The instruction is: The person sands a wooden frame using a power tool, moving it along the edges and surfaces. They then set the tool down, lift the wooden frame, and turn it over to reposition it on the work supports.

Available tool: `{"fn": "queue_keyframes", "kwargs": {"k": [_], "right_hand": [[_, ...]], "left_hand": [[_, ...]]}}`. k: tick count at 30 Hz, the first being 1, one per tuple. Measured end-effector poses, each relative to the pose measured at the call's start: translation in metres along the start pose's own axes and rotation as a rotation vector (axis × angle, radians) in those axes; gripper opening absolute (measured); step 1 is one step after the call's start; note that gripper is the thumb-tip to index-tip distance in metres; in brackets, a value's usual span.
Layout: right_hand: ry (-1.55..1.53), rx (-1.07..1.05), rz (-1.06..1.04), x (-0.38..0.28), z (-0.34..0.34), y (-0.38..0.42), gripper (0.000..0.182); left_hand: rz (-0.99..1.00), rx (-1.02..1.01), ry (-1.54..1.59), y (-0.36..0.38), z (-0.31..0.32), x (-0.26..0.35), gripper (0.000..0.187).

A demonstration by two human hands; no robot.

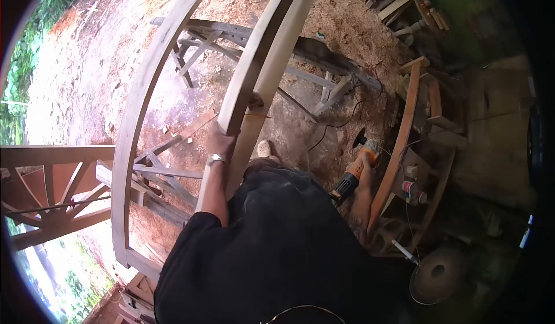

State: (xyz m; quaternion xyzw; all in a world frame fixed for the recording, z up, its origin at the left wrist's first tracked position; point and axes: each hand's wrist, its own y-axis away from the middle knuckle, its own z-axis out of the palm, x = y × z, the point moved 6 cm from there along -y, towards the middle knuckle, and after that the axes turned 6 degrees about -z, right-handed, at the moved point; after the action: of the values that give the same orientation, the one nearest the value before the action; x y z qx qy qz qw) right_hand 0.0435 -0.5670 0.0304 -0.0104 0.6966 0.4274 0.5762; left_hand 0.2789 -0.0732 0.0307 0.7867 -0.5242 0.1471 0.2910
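Gripping the lower end of a curved wooden rail [254, 64], the left hand [219, 142] is seen closed around the wood, a metal watch [215, 160] worn at the wrist. The rail rises up and away within a large arched wooden frame [136, 121]. An orange angle grinder [355, 171] is held low at the right side by the right hand [365, 176], wrapped around its body, its black cable [329, 124] trailed over sawdust-covered ground [347, 29].

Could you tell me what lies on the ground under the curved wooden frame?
Under the curved wooden frame lie sawdust and wooden trestles. A black cable crosses it. The person's black shirt hides the nearer ground.
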Motion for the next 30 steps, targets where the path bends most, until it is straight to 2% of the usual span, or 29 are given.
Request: {"fn": "queue_keyframes", "kwargs": {"k": [1, 2, 5, 7, 10, 11, 15, 18, 21, 24, 25, 28, 29, 30], "right_hand": [[-0.002, 0.003, 0.005, -0.008, 0.010, 0.009, 0.060], [0.012, 0.028, -0.006, -0.019, 0.018, 0.020, 0.060], [-0.038, 0.044, 0.050, -0.016, 0.018, 0.016, 0.057], [-0.058, 0.051, 0.040, -0.007, 0.003, 0.005, 0.056], [-0.038, 0.106, 0.089, -0.015, -0.008, 0.012, 0.055], [-0.154, 0.122, 0.113, -0.004, -0.019, 0.003, 0.055], [-0.168, 0.215, 0.149, -0.005, -0.032, 0.010, 0.054], [-0.159, 0.189, 0.124, -0.004, -0.038, 0.007, 0.063], [-0.049, 0.099, 0.105, -0.014, -0.030, 0.017, 0.056], [-0.031, 0.062, 0.130, -0.027, -0.006, 0.030, 0.049], [-0.023, 0.059, 0.139, -0.031, 0.001, 0.033, 0.049], [-0.004, 0.046, 0.121, -0.037, 0.009, 0.026, 0.047], [-0.005, 0.034, 0.118, -0.038, 0.012, 0.027, 0.047], [-0.004, 0.020, 0.115, -0.038, 0.014, 0.026, 0.047]], "left_hand": [[0.038, -0.013, 0.042, -0.014, -0.005, -0.009, 0.065], [0.130, -0.063, 0.209, -0.025, -0.009, -0.013, 0.065], [0.054, -0.374, 0.231, -0.078, 0.013, -0.066, 0.068], [0.092, -0.387, 0.212, -0.102, 0.027, -0.095, 0.067], [0.104, -0.460, 0.253, -0.099, 0.016, -0.078, 0.064], [0.095, -0.496, 0.279, -0.091, 0.012, -0.072, 0.064], [0.050, -0.594, 0.391, -0.096, 0.020, -0.082, 0.063], [0.067, -0.564, 0.407, -0.090, 0.011, -0.077, 0.069], [0.038, -0.489, 0.283, -0.099, 0.022, -0.093, 0.072], [0.008, -0.568, 0.286, -0.093, 0.014, -0.083, 0.078], [0.001, -0.517, 0.249, -0.098, 0.019, -0.092, 0.089], [-0.037, -0.469, 0.162, -0.107, 0.040, -0.118, 0.103], [-0.029, -0.448, 0.172, -0.109, 0.046, -0.123, 0.114], [-0.026, -0.428, 0.162, -0.108, 0.046, -0.124, 0.114]]}}
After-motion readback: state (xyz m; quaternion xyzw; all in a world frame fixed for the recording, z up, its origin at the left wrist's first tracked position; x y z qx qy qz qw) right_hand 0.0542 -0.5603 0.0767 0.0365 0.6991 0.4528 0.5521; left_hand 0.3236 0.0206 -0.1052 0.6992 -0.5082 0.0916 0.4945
